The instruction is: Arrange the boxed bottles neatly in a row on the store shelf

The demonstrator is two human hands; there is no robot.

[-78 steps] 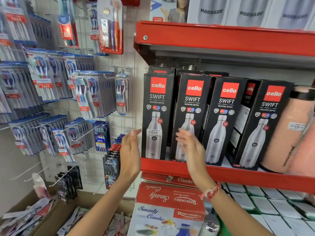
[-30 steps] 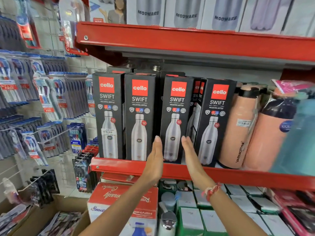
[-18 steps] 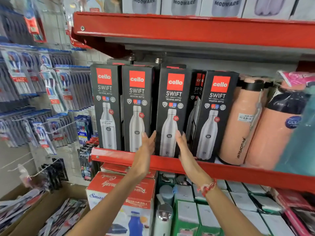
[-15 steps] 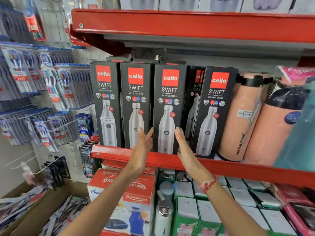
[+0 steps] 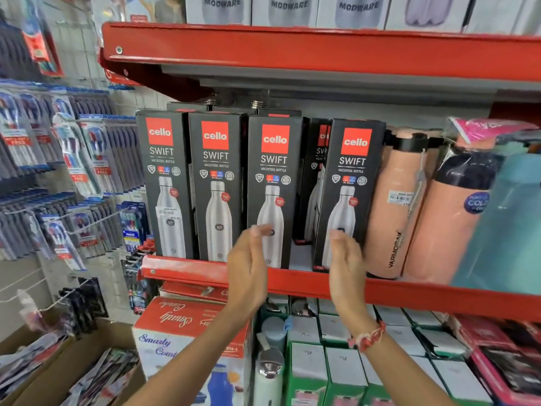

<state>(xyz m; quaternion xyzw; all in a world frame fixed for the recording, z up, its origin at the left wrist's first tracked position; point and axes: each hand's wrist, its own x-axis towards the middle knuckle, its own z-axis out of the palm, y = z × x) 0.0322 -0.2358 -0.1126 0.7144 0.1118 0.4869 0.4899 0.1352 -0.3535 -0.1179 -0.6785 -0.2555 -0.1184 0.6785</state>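
Several black Cello Swift bottle boxes stand on the red shelf (image 5: pixel 205 272). The first box (image 5: pixel 164 183), second box (image 5: pixel 218 189) and third box (image 5: pixel 273 177) stand upright side by side. The fourth front box (image 5: pixel 349 183) leans slightly, with a gap to its left where another box (image 5: pixel 317 183) shows further back. My left hand (image 5: pixel 248 268) is raised flat in front of the third box's lower part. My right hand (image 5: pixel 345 265) is raised flat in front of the fourth box's base. Both hands are blurred and hold nothing.
Peach flasks (image 5: pixel 401 206) and a teal bottle (image 5: pixel 503 224) crowd the shelf right of the boxes. Toothbrush packs (image 5: pixel 73 159) hang on the left wall. Below are a Smarty Combo carton (image 5: pixel 190 332) and green-white boxes (image 5: pixel 336 364). The upper shelf (image 5: pixel 322 51) carries Modware boxes.
My hands let go of the third box, now upright against the second. Both shifted right, the right hand reaching the fourth box.
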